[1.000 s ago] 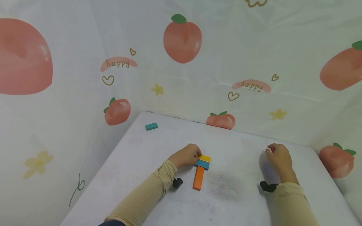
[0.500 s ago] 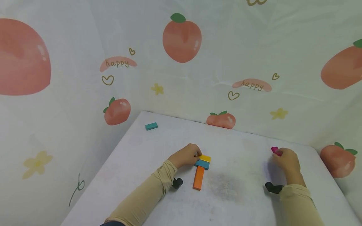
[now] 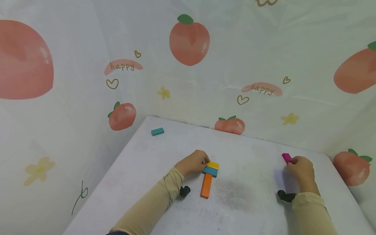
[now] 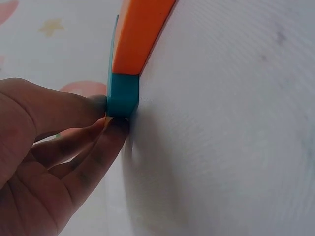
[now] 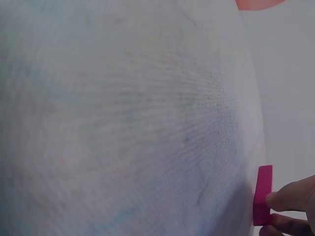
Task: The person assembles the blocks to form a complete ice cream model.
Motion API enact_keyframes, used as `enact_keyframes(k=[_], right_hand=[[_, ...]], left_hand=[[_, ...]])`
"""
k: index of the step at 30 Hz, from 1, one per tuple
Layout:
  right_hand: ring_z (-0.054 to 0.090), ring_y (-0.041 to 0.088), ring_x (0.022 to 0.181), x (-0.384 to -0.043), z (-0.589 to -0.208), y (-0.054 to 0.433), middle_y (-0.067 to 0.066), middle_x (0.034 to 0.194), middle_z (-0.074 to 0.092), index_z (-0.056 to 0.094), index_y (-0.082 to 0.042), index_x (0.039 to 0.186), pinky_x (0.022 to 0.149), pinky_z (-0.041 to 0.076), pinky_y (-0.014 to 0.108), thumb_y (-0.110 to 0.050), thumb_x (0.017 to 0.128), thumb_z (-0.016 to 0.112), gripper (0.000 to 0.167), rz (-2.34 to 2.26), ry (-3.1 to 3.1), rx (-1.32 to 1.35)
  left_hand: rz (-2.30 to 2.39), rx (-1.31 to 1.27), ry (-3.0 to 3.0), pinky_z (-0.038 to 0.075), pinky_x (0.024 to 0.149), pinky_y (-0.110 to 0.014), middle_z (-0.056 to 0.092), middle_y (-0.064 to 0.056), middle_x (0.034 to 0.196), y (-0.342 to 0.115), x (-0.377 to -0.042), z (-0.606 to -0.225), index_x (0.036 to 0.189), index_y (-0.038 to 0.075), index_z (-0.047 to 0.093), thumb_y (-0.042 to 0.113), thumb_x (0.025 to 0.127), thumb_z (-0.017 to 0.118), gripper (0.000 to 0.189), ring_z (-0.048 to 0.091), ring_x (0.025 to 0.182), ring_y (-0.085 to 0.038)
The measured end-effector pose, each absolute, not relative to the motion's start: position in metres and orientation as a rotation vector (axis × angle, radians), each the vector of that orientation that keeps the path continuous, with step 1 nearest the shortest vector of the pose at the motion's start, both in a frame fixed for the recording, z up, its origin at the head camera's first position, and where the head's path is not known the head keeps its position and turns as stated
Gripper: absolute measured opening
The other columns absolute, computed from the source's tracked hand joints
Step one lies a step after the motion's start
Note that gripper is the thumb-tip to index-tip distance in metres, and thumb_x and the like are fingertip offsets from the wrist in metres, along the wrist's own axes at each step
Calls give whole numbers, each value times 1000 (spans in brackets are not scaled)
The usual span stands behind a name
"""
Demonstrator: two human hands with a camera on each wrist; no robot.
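Basically it's all about the sideways gap here. The pink block (image 3: pixel 286 157) is way over on the right side of the table (image 3: pixel 249 156), pinched between the thumb and fingers of the right hand (image 3: pixel 302 169), so that's the nearer hand by a mile. I can't tell if the block is touching the table or held a bit above it. Its long axis points mostly away from the person, far end leaning left. Off to the left of it, well apart, the yellow block (image 3: pixel 213 165) and blue block (image 3: pixel 210 171) lie crosswise, yellow on the far side of blue, with the orange block (image 3: pixel 206 186) running from blue back toward the person, kinda like a T. So pink sits at an angle to that crosswise pair, not lined up with it. The left hand (image 3: pixel 192 163) has its thumb and fingers closed around the yellow's left end, thumb up against the blue too; can't tell how hard it's squeezing. The teal block (image 3: pixel 157 131) is off by the far left corner, nowhere near either hand.
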State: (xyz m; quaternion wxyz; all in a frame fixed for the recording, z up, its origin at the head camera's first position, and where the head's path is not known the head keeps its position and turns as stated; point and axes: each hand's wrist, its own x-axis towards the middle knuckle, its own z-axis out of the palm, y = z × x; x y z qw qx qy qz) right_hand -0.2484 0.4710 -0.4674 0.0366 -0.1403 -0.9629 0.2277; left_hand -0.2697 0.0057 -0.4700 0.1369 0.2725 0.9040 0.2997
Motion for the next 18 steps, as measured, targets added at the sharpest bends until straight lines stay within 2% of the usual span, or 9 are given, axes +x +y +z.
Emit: enact_keyframes(k=[6,11,18], right_hand=[[60,48,94,-250,-466,469,39,107,66,65,19,113,76,50,53,-9,93,58,35,718,-2950,-453],[60,46,91,-251,-468,467,38,105,68,66,19,112,70,46,42,-8,92,59,34,696,-2944,-436],[60,43,88,-254,-468,457,36,102,69,68,19,111,69,44,39,-8,92,62,34,704,-2942,-408]], left_hand=[[882,809,2617,56,107,-36,76,-10,128,5,-266,-466,126,0,76,4,103,63,26,67,125,-21],[896,801,2611,55,109,-37,76,-10,128,5,-266,-465,126,0,76,5,104,62,26,67,127,-22],[907,796,2609,55,110,-38,75,-10,128,5,-267,-469,126,0,76,6,105,62,26,66,127,-23]])
